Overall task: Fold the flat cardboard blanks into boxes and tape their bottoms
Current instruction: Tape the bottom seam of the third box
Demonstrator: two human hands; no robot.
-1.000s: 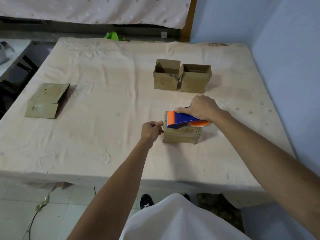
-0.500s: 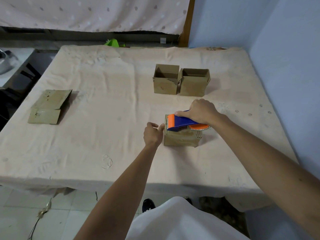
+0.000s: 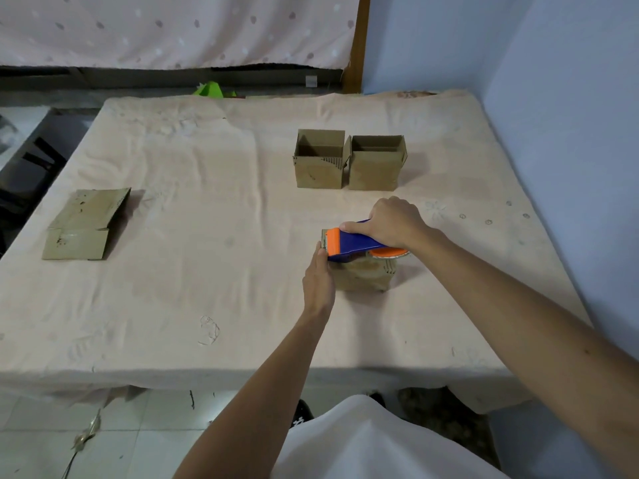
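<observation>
The box [image 3: 366,276] sat on the cloth-covered table [image 3: 207,271]. Left of the box the cloth ran bare for a long stretch, as far as the flat blanks [image 3: 86,224] lying near the table's left edge. Beyond the box, well apart from it, stood two open boxes [image 3: 320,160], side by side and touching, mouths up. Right of the box there was a narrower strip of cloth, then the table's edge and the blue wall [image 3: 570,133]. On the near side of the box, bare cloth reached to the front edge.

The right hand [image 3: 394,221] was over the box, its fingers curled round the handle of the blue-and-orange tape dispenser [image 3: 352,245]. The dispenser lay across the box's top, its orange nose at the top left edge and its orange roll over the right side. The left hand [image 3: 320,278] lay against the box's left face, fingers straight and together, tips up by the top edge just beside the dispenser's nose — gripping nothing.

The box was small and brown, with its closed face up and corrugated edges showing at the near right corner. Whether tape already lay on that face could not be made out — the dispenser covered it.
</observation>
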